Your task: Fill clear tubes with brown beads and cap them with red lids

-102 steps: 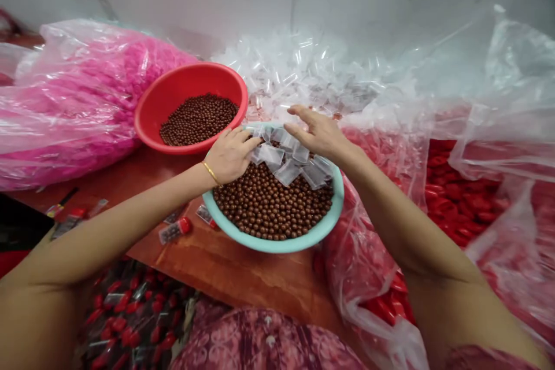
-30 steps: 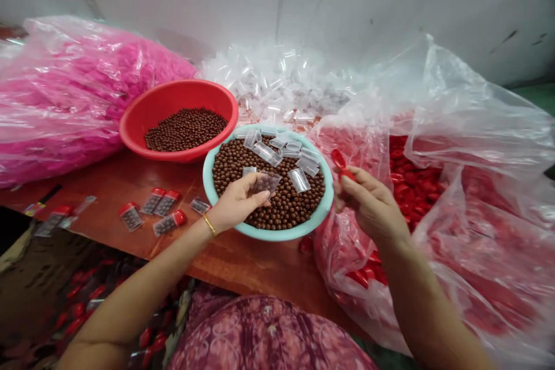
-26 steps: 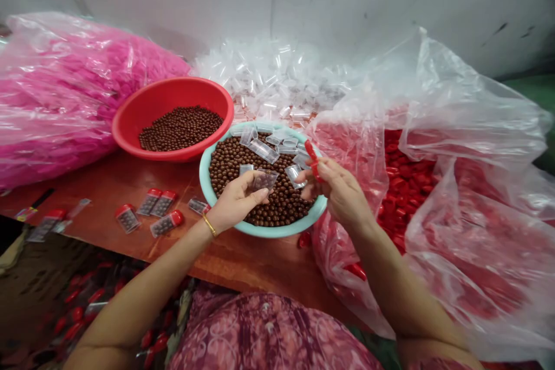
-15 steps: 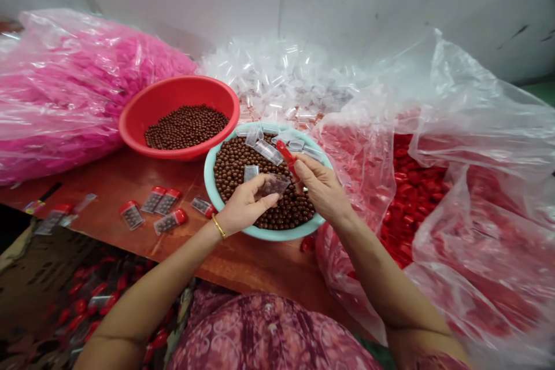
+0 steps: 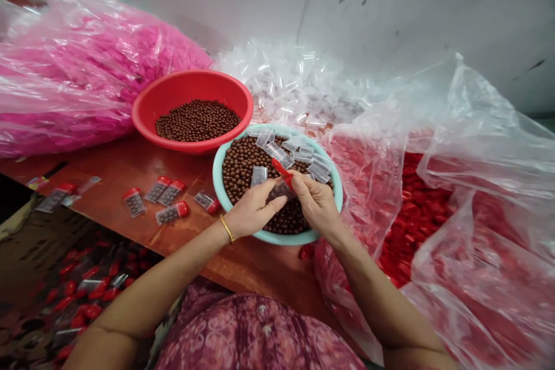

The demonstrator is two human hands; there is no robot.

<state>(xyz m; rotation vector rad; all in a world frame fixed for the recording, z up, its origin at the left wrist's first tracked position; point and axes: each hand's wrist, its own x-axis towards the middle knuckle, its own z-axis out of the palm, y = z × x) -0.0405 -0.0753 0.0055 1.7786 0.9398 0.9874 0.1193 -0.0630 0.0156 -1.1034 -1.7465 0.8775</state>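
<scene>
A clear plastic tube (image 5: 281,189) is held in a narrow grip by the left hand (image 5: 254,214), and a red cap (image 5: 282,172) is pinched just beside it by the right hand (image 5: 316,205). Both are held over brown balls (image 5: 247,162) in a teal basin (image 5: 277,237), whose near rim is crossed by both wrists. A red basin (image 5: 191,76) is placed at the teal basin's 10 o'clock, and capped filled tubes (image 5: 134,202) are laid at 9 o'clock on the wooden surface (image 5: 243,260). The rim at 3 o'clock is touched by a plastic bag of red caps (image 5: 368,196), so little room is left there.
</scene>
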